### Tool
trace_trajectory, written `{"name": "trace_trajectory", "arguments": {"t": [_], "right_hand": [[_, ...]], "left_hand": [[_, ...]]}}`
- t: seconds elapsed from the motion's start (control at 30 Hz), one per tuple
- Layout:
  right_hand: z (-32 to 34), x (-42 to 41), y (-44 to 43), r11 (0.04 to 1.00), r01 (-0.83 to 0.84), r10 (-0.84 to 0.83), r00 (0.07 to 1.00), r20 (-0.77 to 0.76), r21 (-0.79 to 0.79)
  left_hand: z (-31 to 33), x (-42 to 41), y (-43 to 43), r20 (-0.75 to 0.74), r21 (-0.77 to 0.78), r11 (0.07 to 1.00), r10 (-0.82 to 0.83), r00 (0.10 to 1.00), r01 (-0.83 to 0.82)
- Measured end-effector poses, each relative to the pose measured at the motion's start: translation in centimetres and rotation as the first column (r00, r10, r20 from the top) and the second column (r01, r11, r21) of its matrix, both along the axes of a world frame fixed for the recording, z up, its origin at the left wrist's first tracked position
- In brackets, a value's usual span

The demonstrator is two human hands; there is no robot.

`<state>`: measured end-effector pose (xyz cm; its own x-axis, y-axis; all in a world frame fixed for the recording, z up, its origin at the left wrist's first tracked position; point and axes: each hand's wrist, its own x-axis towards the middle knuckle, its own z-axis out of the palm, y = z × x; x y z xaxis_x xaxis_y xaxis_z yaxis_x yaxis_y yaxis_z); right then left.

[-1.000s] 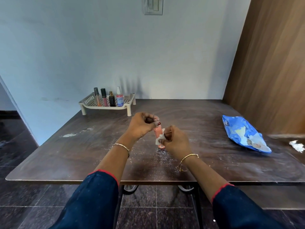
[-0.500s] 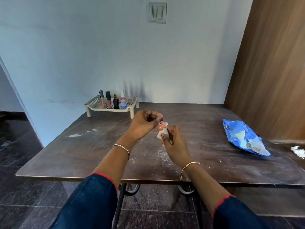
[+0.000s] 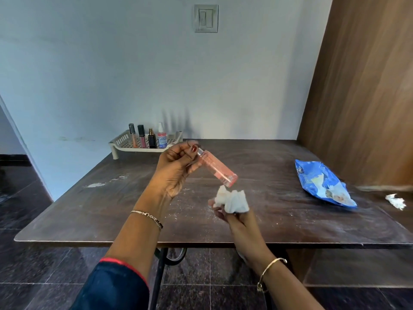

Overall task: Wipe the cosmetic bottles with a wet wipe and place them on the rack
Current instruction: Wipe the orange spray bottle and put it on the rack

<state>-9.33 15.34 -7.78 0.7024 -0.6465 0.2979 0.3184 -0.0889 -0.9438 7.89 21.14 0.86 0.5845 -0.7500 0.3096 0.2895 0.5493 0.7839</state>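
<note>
My left hand (image 3: 176, 168) holds a clear pink cosmetic bottle (image 3: 218, 170) by its cap end, tilted so that its base points down to the right, above the table. Just below the bottle's base, my right hand (image 3: 232, 217) grips a crumpled white wet wipe (image 3: 232, 200); wipe and bottle are slightly apart. At the far left of the table stands a cream perforated rack (image 3: 121, 144) with several small bottles upright in a row: two lip gloss tubes (image 3: 137, 135), a dark perfume bottle (image 3: 152, 139) and a white spray bottle (image 3: 162, 137).
A blue wet-wipe pack (image 3: 321, 182) lies on the right of the dark wooden table (image 3: 89, 209), with a used crumpled wipe (image 3: 396, 201) beyond it. A wooden panel (image 3: 362, 86) rises along the right. White smears and specks mark the tabletop.
My hands have come apart: the left has lifted and tilted the pink bottle, the right has dropped below it with the wipe. The camera has tilted up.
</note>
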Motion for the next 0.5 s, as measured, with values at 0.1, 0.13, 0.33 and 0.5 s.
{"name": "trace_trajectory", "arguments": {"t": [0.1,0.13,0.33,0.5], "right_hand": [[0.4,0.0,0.6,0.967,-0.002,-0.010,0.999,0.044,0.255],[0.7,0.1,0.4,0.927,0.011,-0.032,0.998,0.049,0.374],[2.6,0.9,-1.5,0.633,-0.009,-0.094,0.992,0.088,0.774],[3.5,0.9,-2.9,0.584,0.125,-0.327,0.941,0.091,0.802]], "left_hand": [[0.5,-1.0,-0.1,0.077,0.005,1.000,-0.005,0.997,0.005],[0.5,-1.2,-0.2,0.096,0.031,0.999,0.022,0.995,-0.025],[-0.9,-2.0,-0.5,0.107,0.139,0.979,0.133,0.985,-0.148],[-1.6,-1.5,-0.2,0.089,0.146,0.980,0.122,0.988,-0.135]]}}
